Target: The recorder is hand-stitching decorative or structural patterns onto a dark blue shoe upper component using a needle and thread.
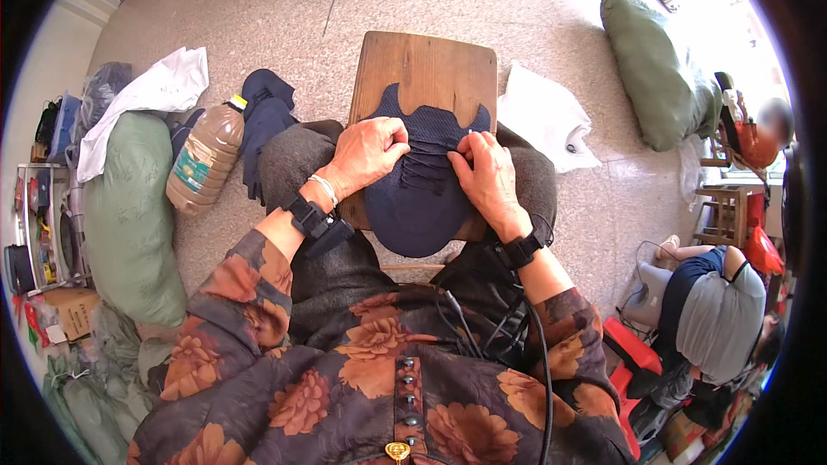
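Note:
A dark navy fabric shoe upper lies on a small wooden stool between my knees. Its two pointed ends face away from me, and dark cords or laces cross its middle in several rows. At its left edge, my left hand is closed, thumb and forefinger pinched by the laced part. My right hand is closed at the opposite edge, its fingertips pinched near the right point. Something tiny and pale shows at the right fingertips, too small to name.
Left of me are more navy pieces, a large plastic bottle and a stuffed green sack. A white bag lies right of the stool. Another green sack and a bent-over person are farther right.

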Motion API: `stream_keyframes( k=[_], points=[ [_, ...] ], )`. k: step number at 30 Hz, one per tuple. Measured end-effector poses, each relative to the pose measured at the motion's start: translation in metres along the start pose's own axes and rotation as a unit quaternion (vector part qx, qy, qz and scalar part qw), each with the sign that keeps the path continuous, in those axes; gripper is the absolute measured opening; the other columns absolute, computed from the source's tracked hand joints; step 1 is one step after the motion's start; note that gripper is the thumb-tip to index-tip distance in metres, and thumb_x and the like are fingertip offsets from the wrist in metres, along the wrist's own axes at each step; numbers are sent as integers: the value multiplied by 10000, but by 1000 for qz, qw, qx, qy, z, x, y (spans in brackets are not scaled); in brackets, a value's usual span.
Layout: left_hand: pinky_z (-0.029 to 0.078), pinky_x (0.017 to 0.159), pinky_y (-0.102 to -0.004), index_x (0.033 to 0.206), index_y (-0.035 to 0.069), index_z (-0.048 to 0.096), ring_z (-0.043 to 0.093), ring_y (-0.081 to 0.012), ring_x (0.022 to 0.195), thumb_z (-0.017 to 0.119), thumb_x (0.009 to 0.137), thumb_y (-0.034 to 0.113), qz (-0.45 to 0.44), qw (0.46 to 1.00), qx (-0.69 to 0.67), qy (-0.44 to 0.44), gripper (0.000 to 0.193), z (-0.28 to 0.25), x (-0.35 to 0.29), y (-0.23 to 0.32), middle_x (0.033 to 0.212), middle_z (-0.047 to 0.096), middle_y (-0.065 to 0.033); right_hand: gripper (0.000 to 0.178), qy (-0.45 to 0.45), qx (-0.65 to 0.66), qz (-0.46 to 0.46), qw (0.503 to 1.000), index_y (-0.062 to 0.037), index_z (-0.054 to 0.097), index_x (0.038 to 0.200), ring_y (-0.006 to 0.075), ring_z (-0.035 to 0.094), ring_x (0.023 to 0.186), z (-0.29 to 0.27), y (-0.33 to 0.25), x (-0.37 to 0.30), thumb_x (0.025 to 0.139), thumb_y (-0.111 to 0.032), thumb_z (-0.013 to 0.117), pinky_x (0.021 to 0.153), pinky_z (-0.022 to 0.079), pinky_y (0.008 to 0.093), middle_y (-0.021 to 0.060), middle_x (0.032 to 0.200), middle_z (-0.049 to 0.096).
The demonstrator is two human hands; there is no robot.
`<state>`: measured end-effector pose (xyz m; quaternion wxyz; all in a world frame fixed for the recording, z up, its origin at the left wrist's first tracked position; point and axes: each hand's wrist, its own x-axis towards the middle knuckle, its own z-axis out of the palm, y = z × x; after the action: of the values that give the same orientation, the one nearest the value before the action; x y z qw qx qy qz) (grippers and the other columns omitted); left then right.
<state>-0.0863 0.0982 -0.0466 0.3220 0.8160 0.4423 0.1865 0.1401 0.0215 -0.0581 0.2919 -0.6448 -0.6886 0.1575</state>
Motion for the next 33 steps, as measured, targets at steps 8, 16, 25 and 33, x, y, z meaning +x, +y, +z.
stream_keyframes(
  k=[8,16,25,33],
  points=[
    [460,599,-379,944,115,684,575,-200,612,704,856,210,-45,998,8,-39,131,-3,2,5,647,542,-33,201,-31,31,44,998,-53,603,853,364,649,835,-7,-4,10,829,-174,762,759,509,461,150,844,642],
    [458,623,-383,1017,114,657,571,-203,638,719,857,225,-44,999,-1,-28,204,4,-8,9,663,530,-28,190,-121,2,92,988,-27,652,865,375,668,830,-13,8,22,836,-185,755,757,529,455,174,837,673],
    [450,619,-372,1006,94,637,540,-187,642,779,833,220,-17,999,-8,35,258,6,-23,12,685,492,-17,102,-14,88,-27,996,-14,644,987,376,651,872,-22,-5,-25,907,-77,643,787,526,444,169,907,636],
    [451,592,-374,923,78,705,554,-214,621,816,808,275,53,997,8,51,253,17,-8,13,692,571,-51,235,-23,92,-19,995,-18,621,1065,335,640,903,-5,-3,-18,857,-76,714,805,528,423,159,952,603]
  ],
)
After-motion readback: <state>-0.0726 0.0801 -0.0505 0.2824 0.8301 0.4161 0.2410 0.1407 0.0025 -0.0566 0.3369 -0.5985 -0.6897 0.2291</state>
